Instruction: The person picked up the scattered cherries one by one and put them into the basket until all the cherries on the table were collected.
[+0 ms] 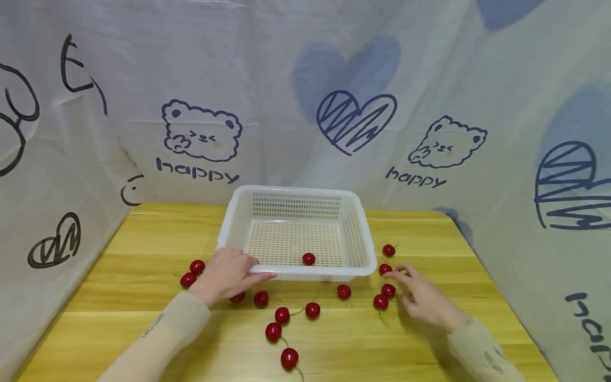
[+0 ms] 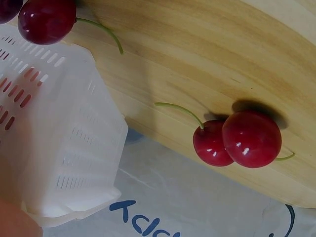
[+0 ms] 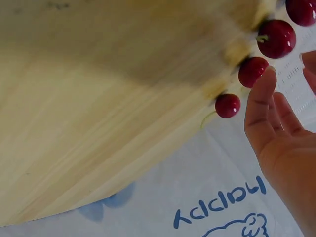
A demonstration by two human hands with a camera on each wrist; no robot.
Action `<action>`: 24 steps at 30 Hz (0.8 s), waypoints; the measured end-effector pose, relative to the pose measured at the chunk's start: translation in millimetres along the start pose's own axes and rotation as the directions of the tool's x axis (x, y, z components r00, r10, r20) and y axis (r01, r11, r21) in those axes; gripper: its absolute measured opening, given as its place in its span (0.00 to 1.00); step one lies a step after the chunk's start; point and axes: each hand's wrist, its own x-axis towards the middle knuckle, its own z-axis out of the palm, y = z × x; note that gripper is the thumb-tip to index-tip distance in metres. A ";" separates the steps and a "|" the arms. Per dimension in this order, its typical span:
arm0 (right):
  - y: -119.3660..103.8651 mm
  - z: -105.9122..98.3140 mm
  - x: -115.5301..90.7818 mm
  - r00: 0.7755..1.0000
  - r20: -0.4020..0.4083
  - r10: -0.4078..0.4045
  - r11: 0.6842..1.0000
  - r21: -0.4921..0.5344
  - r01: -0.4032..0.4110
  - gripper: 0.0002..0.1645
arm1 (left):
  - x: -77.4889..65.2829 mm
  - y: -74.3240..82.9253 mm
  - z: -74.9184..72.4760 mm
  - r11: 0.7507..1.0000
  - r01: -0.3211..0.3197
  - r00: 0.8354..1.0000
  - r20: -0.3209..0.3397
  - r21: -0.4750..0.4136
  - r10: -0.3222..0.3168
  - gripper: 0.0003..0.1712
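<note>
Left hand [image 1: 227, 273]: gripping our white basket [image 1: 305, 270] at its eight o'clock. Right hand [image 1: 427, 298]: fingers parted at one four-o'clock cherry [image 1: 384, 268]; we should pinch lightly.

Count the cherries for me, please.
14 cherries: one in the basket, two left of it, seven in front, four near the right hand; the left hand may hide more.

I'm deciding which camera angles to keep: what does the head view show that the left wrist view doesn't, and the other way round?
Only the head view: the inside floor of the white basket, the right hand and the cherries right of the basket.
Only the left wrist view: the outer left wall.
Both: part of the basket, the left hand, the cherry pair to its left, the wooden table and the printed cloth.
</note>
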 end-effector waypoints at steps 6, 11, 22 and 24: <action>0.6 7.3 -2.6 0.996 0.069 -0.051 0.999 0.001 0.051 0.40 | -0.3 0.7 -0.9 1.000 0.007 1.000 0.015 0.001 -0.007 0.32; 1.7 12.4 -3.5 0.991 0.122 -0.059 0.998 0.017 0.057 0.43 | -0.5 0.8 -0.9 1.000 0.005 1.000 0.020 0.002 -0.005 0.33; -1.7 18.3 -4.1 0.987 0.154 -0.035 0.999 0.030 0.031 0.40 | -0.5 0.5 -0.3 1.000 -0.003 1.000 0.011 -0.002 0.003 0.33; -1.8 18.7 -3.3 0.988 0.154 -0.025 0.999 0.031 0.020 0.38 | -0.7 0.4 -0.4 1.000 -0.004 1.000 0.008 -0.005 0.004 0.32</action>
